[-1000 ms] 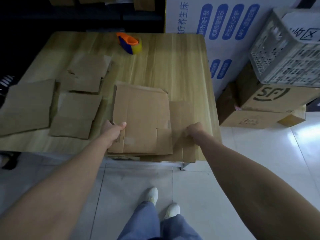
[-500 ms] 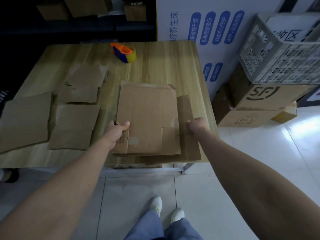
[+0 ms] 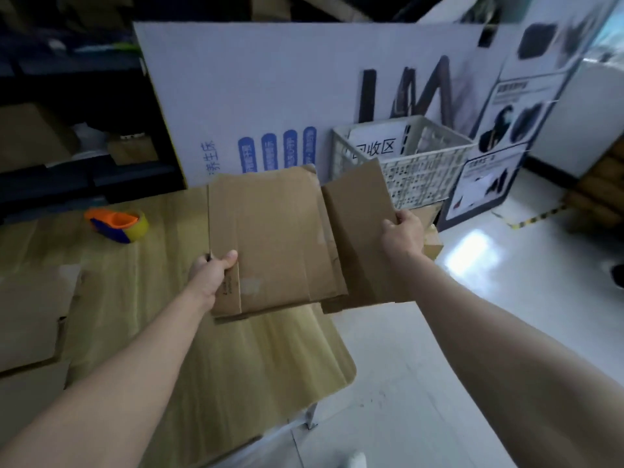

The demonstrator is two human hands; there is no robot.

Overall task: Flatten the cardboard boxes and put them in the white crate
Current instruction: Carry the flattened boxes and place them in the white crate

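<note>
arms: bare, sleeveless in view | shoe (image 3: 357,460): white toe

Wooden table (image 3: 236,366) with tape dispenser (image 3: 116,224), flat cardboard pieces (image 3: 28,319).

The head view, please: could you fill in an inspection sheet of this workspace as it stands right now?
Surface: wooden table, near right corner bare.
Job's things: stack of flattened cardboard held up off the table, its right part past the table edge; white crate beyond it, standing on brown boxes.
Clutter: more flat cardboard pieces on the table's left; orange and blue tape dispenser at the far side.
Grippers: left hand grips the stack's left edge; right hand grips its right edge.
Cables: nothing seen.
Surroundings: white printed board behind the table, dark shelving at left, glossy tiled floor.
</note>
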